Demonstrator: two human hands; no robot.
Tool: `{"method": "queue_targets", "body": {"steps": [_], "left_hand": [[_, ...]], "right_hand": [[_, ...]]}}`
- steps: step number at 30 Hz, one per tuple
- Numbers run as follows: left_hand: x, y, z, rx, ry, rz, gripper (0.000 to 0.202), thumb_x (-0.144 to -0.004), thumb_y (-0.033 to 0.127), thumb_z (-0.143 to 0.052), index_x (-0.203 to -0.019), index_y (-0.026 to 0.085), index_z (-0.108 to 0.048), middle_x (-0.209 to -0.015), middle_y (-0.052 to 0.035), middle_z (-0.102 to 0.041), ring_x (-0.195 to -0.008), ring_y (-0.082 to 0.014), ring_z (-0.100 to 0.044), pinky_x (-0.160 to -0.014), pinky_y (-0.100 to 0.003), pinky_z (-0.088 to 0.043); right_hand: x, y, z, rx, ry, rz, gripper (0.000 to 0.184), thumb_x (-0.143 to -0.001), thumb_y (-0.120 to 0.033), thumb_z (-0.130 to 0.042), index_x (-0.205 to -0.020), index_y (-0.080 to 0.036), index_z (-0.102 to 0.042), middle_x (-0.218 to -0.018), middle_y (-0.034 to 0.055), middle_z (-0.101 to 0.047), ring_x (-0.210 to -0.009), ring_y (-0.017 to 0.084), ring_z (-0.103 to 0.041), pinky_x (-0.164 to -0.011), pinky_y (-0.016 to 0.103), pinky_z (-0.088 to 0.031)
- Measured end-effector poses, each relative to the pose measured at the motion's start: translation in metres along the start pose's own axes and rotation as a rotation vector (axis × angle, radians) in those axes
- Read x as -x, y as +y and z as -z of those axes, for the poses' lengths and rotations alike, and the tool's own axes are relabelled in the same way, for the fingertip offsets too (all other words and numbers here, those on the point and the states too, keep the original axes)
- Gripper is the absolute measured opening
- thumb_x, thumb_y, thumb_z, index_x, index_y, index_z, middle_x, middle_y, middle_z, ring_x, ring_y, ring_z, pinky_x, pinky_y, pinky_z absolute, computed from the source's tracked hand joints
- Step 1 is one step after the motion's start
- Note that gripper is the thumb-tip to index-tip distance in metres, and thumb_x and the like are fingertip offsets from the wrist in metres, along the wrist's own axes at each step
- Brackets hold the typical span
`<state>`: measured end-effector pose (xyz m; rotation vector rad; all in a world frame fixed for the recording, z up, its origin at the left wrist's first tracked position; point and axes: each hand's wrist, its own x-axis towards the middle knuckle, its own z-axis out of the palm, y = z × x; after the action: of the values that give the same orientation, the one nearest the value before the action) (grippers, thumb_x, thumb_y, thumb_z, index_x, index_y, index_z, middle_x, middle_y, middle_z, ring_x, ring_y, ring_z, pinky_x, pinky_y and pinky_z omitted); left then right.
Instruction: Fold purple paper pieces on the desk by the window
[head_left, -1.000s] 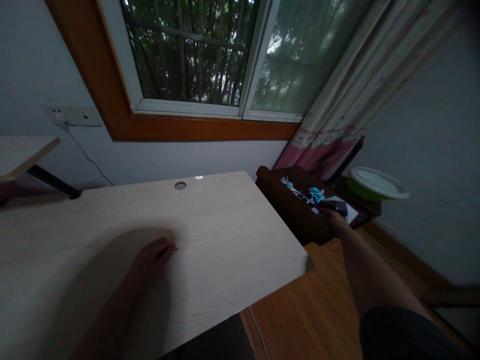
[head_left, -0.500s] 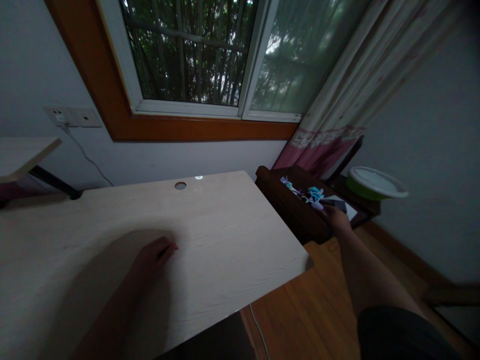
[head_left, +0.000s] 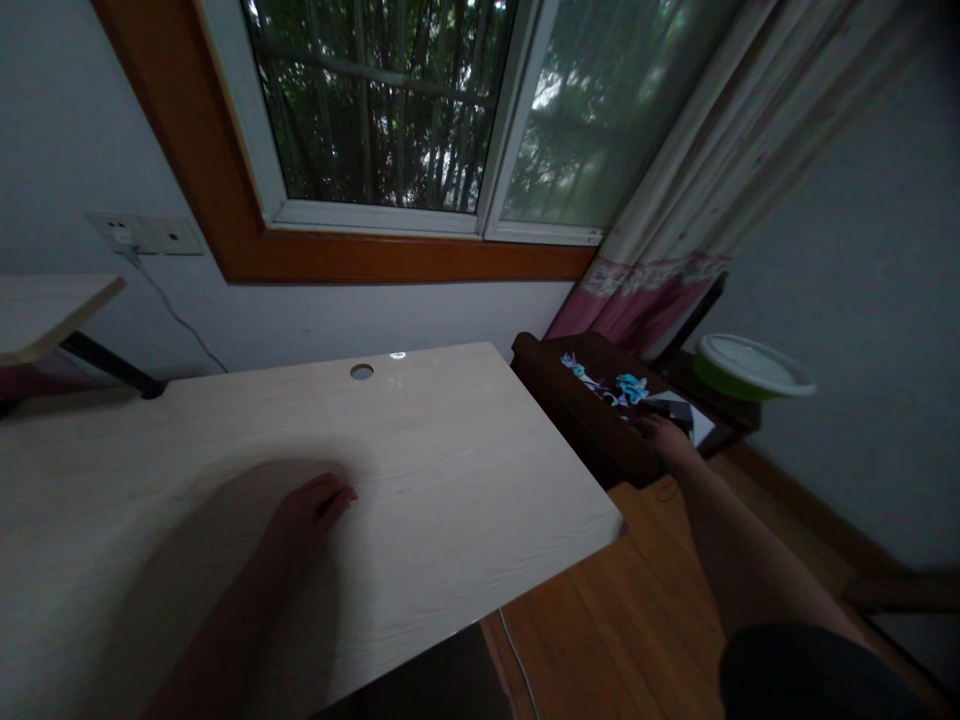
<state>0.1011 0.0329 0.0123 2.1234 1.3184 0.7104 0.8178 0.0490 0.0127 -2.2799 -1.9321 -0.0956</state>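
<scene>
Pale woodgrain desk (head_left: 465, 450) under left hand (head_left: 311, 505) — right hand (head_left: 664, 435) in dark drawer (head_left: 592, 425)

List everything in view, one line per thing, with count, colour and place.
desk: one, pale wood grain, centre and left, with a round cable hole near its back edge
drawer: one, dark brown, open, right of the desk
small items: several, blue, white and purple, inside the drawer
dark flat object: one, in the drawer by the right hand
bowl: one, green with a white lid, far right
window: one, white frame, above the desk
curtain: one, cream and pink, right of the window
wall sockets: white, left wall
left hand: resting on the desk
right hand: at the drawer; grip unclear
</scene>
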Motion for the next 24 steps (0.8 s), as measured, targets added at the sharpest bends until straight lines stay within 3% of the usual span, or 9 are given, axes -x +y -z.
{"method": "queue_targets", "body": {"steps": [4,10,20,24], "left_hand": [[0.0,0.003,0.001,-0.007,0.002,0.017,0.03,-0.094,0.04,-0.046,-0.081,0.02,-0.065,-0.081,-0.0031,-0.067,-0.076,-0.0174,-0.063,-0.072,-0.027,-0.047],[0.0,0.004,0.001,-0.016,0.004,0.016,0.033,-0.095,0.041,-0.044,-0.081,0.02,-0.065,-0.081,-0.0038,-0.067,-0.076,-0.0177,-0.063,-0.073,-0.028,-0.047],[0.0,0.0,-0.001,0.021,0.011,0.0,0.029,-0.094,0.037,-0.046,-0.082,0.02,-0.065,-0.082,-0.0037,-0.068,-0.078,-0.0174,-0.063,-0.074,-0.027,-0.047],[0.0,-0.001,-0.001,0.029,0.015,-0.001,0.028,-0.094,0.037,-0.047,-0.082,0.02,-0.065,-0.083,-0.0036,-0.067,-0.078,-0.0174,-0.062,-0.074,-0.027,-0.047]], "right_hand": [[-0.001,0.0,-0.002,0.044,-0.085,0.075,0.032,-0.085,-0.021,-0.054,-0.11,-0.014,-0.072,-0.112,0.0162,-0.068,-0.107,0.027,-0.064,-0.098,0.034,-0.048],[-0.001,-0.001,0.001,0.081,-0.134,0.054,0.037,-0.086,-0.022,-0.052,-0.118,-0.012,-0.068,-0.12,0.0191,-0.067,-0.11,0.03,-0.064,-0.098,0.036,-0.048],[0.0,-0.014,0.012,0.109,-0.179,0.015,0.056,-0.083,-0.018,-0.055,-0.138,-0.022,-0.054,-0.129,0.014,-0.064,-0.109,0.032,-0.066,-0.093,0.039,-0.051],[0.001,-0.02,0.016,0.082,-0.192,0.069,0.052,-0.087,-0.021,-0.05,-0.139,-0.024,-0.053,-0.14,0.0099,-0.056,-0.11,0.029,-0.065,-0.092,0.034,-0.05]]}}
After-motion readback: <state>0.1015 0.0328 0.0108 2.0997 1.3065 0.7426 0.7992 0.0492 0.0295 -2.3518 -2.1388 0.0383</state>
